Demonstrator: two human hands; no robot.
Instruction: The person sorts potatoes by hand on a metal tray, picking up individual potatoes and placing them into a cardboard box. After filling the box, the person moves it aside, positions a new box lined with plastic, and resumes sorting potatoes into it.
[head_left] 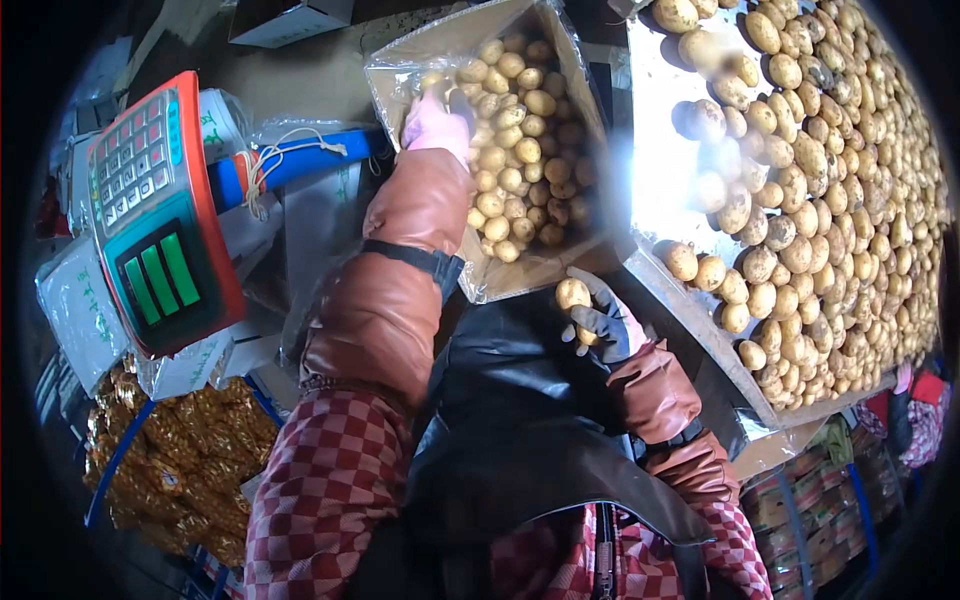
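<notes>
My left hand (437, 122), in a pink and grey glove, reaches into the left side of a cardboard box (488, 283) lined with clear plastic. Its fingers are closed on a potato (431, 80) at the box's left wall, partly hidden by the glove. Many loose potatoes (528, 150) fill the box, those on the right lying in shadow. Just outside the box's near right corner, my right hand (618, 325), gloved in grey and pink, is closed around a potato (573, 295). A second pale potato shape shows below it, between the fingers.
On the right, a wide sorting table (700, 330) with a raised edge carries a mass of potatoes. A scale display (150, 220) on a blue post (300, 165) stands left of the box. Below are golden net bags (180, 470); another person's sleeve (925, 425) shows far right.
</notes>
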